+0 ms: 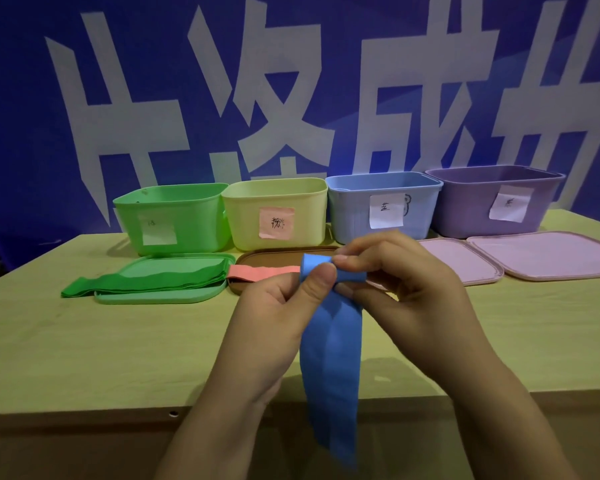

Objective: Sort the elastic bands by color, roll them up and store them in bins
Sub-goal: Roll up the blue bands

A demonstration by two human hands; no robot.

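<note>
One head-worn view looks forward and down from close above the table's (84, 341) near edge; it faces the row of bins (274, 209) against the blue backdrop (32, 98).

4 bins (274, 213) wall the far edge; lids (465, 261) lie before them

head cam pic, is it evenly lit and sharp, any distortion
Head view: light falls on the table, corners dark; wide-angle bends the table edge and bins; the blue band blurs at its lower end; both hands, left hand and right hand, cast soft shadows.
</note>
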